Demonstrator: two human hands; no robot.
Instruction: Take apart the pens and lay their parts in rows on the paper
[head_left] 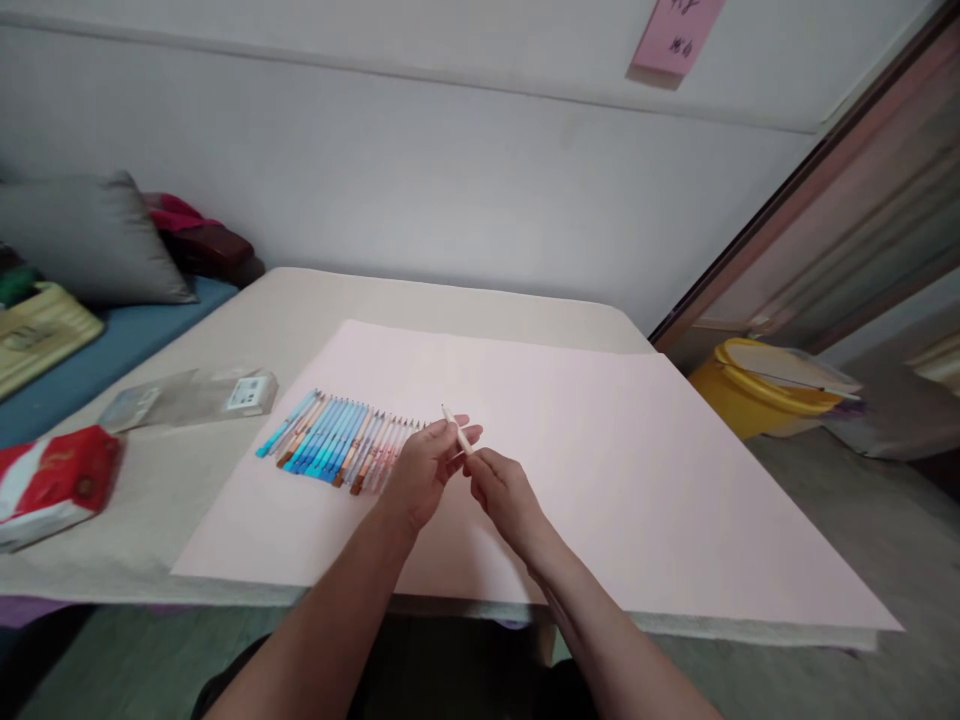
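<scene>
A slim white pen [457,430] is held between my two hands above the pink sheet [637,480], its dark tip pointing up and away to the left. The thumb and fingers of my left hand [427,465] grip its middle. My right hand [506,490] closes round its lower end, with the fingertips pinched there. Just left of my hands lies a row of several pens [330,440], side by side, in blue, brown and pinkish tones. My left hand hides the right end of that row.
Left of the sheet on the table [480,298] are a clear plastic package [214,397] and a red-and-white packet [64,485]. A blue seat with a grey cushion [90,240] stands beyond. At right on the floor is a yellow bin [750,400]. A white wall [420,170] borders the far side.
</scene>
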